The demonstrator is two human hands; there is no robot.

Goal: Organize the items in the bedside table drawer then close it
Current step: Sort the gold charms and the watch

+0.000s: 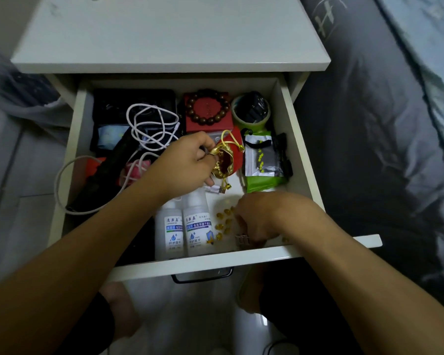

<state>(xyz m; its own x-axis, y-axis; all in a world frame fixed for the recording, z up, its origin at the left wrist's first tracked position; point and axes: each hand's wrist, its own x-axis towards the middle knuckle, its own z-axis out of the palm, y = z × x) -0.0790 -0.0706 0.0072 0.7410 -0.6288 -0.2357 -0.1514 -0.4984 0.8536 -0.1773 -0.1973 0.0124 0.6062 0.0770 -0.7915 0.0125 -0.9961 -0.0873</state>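
Note:
The white bedside drawer (305, 155) stands pulled out. My left hand (187, 160) pinches the rim of a small gold and red drawstring pouch (222, 162) and holds its mouth open above the drawer's middle. My right hand (259, 216) is down at the front right corner, fingers curled over several small yellow beads (224, 221) scattered on the drawer floor; whether it holds any is hidden. Two white sanitiser bottles (183, 226) lie side by side at the front, left of the beads.
At the back sit a red box with a wooden bead bracelet (208, 111), a green tape roll (251, 111) and a black pouch (118, 103). A white cable (149, 126) loops over the left side. A green packet (263, 160) lies right. The bed (395, 124) borders the right.

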